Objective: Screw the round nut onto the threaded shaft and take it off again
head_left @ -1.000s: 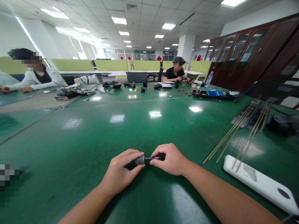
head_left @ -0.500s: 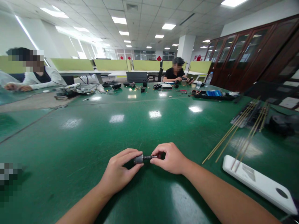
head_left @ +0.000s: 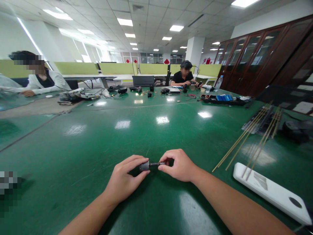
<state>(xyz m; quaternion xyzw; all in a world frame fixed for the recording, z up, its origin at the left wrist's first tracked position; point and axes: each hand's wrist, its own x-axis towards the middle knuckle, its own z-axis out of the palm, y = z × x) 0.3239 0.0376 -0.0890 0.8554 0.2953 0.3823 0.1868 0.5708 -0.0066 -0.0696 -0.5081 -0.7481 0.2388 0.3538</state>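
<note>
A small grey cylindrical motor (head_left: 144, 166) lies level between my hands, its thin dark shaft (head_left: 154, 164) pointing right. My left hand (head_left: 127, 178) pinches the motor's body between thumb and fingers. At the shaft's far end, my right hand (head_left: 177, 165) closes thumb and forefinger on the tip, or on a small part there; which one is too small to tell. Both hands are close above the green tabletop (head_left: 137, 140).
On the right, several thin brass-coloured rods (head_left: 241, 140) reach over a long white device (head_left: 271, 192). Electronic parts and a black tray (head_left: 223, 100) line the far side. One person (head_left: 184, 76) sits opposite, another person (head_left: 41, 75) at the left. A blurred-out object (head_left: 8, 182) is at the left edge.
My hands and the motor stay almost in place, with only a tiny shift. The person at the left has moved an arm slightly.
</note>
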